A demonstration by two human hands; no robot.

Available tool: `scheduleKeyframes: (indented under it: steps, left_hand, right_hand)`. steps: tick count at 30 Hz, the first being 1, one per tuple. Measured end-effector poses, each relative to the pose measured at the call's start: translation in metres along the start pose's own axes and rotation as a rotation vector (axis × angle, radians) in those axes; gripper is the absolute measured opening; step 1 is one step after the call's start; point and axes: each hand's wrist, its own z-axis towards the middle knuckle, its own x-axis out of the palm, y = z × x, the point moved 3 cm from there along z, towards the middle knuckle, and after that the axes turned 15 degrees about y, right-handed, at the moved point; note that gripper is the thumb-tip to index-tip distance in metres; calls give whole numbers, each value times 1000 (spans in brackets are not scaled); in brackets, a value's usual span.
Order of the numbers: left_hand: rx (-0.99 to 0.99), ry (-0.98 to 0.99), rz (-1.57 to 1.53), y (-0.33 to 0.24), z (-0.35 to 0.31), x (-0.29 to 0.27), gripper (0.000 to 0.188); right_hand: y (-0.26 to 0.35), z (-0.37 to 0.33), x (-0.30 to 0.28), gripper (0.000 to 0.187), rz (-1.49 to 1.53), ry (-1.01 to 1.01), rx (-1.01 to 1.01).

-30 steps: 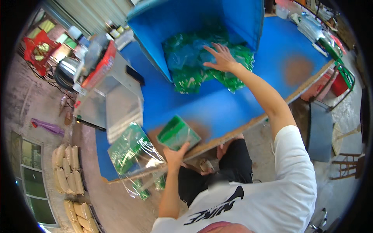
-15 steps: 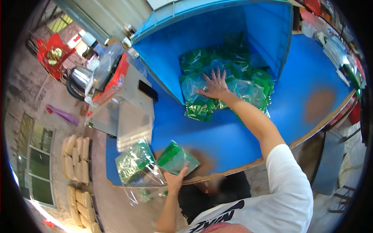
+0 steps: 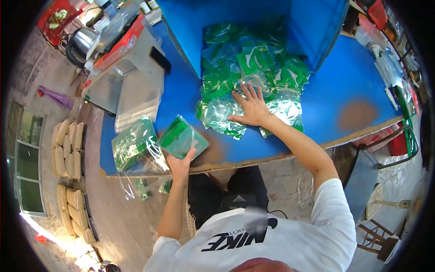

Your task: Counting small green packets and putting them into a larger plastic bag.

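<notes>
My left hand (image 3: 180, 164) grips a small stack of green-and-clear plastic packets (image 3: 182, 137) by its near corner, thumb on top, at the front left of the table. Beside it, a clear plastic bag (image 3: 134, 147) with more green packets inside lies partly over the table edge. My right hand (image 3: 253, 108) rests flat with fingers spread on a loose heap of shiny green packets (image 3: 253, 61). The heap spills out of a blue bin (image 3: 312, 29) tipped on its side, its mouth facing me.
The blue table (image 3: 331, 97) has a worn, rough front edge. A black phone (image 3: 160, 60) lies on a pale plastic container (image 3: 138, 88) at the left, near a metal kettle (image 3: 83, 44). Clear plastic items (image 3: 389, 68) lie at the far right. Filled sacks (image 3: 68, 147) are stacked on the floor.
My right hand has come nearer the table's front edge, and packets under it have slid out of the bin toward me. My left hand keeps its hold. The whole view has shifted.
</notes>
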Motion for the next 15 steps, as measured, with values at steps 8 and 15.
scheduleKeyframes:
  steps: [8,15]
  left_hand:
    - [-29,38,-348,15,-11,-6,47]
    - [-502,164,-1417,46,-125,2,56]
  right_hand:
    - [89,-43,-2,66,-33,4,-168]
    - [161,-100,-4,37,159,-53,-229]
